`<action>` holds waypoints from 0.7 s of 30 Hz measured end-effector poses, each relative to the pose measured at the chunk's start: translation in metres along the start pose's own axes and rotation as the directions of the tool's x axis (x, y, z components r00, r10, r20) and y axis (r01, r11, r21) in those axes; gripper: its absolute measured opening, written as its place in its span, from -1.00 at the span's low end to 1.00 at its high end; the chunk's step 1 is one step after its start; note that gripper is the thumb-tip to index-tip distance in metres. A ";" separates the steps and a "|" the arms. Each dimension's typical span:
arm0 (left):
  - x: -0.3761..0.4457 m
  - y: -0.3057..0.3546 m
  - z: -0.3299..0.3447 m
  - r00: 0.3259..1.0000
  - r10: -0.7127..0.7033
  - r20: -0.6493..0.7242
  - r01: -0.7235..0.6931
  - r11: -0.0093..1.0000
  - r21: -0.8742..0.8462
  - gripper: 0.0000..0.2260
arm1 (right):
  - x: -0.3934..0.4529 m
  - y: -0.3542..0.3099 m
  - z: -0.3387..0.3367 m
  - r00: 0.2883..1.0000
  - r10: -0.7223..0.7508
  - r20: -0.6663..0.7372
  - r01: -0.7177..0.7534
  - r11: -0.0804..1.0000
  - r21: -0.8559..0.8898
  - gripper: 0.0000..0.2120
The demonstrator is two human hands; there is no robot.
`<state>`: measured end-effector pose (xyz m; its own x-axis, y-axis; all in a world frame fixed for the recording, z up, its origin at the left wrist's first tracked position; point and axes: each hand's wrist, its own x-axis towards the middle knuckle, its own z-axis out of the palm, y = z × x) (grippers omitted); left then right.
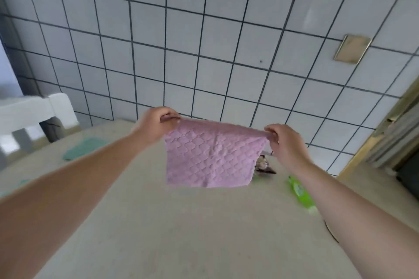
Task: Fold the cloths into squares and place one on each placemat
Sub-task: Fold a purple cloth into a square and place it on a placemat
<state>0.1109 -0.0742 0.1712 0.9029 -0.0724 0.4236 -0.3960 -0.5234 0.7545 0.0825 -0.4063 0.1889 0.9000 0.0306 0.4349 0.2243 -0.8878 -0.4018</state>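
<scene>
A pink quilted cloth (210, 156) hangs in the air above the beige table (181, 233), stretched between both hands. My left hand (156, 124) pinches its upper left corner. My right hand (285, 142) pinches its upper right corner. The cloth's lower edge hangs free, off the table. A green cloth (84, 148) lies flat at the table's far left. Another pale green piece (13, 186) shows at the left edge, partly hidden by my left forearm.
A bright green bottle (300, 192) lies on the table at the right. A small dark patterned object (263, 165) sits behind the pink cloth. A white chair (34, 111) stands at the left, and a tiled wall (204, 41) rises behind the table.
</scene>
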 end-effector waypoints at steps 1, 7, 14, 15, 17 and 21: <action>0.001 0.007 -0.003 1.000 0.001 -0.028 -0.002 1.000 -0.020 -0.84 | 0.000 0.002 -0.005 1.000 -0.008 -0.028 0.008 1.000 0.027 -0.80; -0.045 0.022 -0.001 1.000 -0.001 -0.007 0.001 0.996 -0.086 -0.93 | -0.047 0.012 -0.007 0.997 0.004 -0.073 0.000 0.998 0.058 -0.83; -0.169 -0.038 0.044 0.948 -0.237 0.211 0.242 0.970 0.005 -0.94 | -0.170 0.045 0.061 0.945 0.141 0.294 -0.229 0.929 0.290 -0.81; -0.188 -0.048 0.053 0.926 -0.291 0.242 0.296 0.955 0.016 -0.94 | -0.187 0.050 0.071 0.925 0.170 0.340 -0.269 0.925 0.270 -0.80; -0.228 -0.065 0.068 0.871 -0.384 0.306 0.397 0.918 0.020 -0.91 | -0.222 0.062 0.089 0.875 0.233 0.424 -0.345 0.915 0.210 -0.72; -0.278 -0.081 0.085 0.791 -0.473 0.389 0.463 0.877 0.126 -0.80 | -0.263 0.080 0.103 0.781 0.298 0.549 -0.413 0.906 0.096 -0.89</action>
<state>-0.0934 -0.0839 -0.0500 0.9661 -0.1399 -0.2168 0.0916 -0.5997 0.7950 -0.0982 -0.4379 -0.0406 0.9748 0.0116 -0.2226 -0.1324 -0.7730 -0.6204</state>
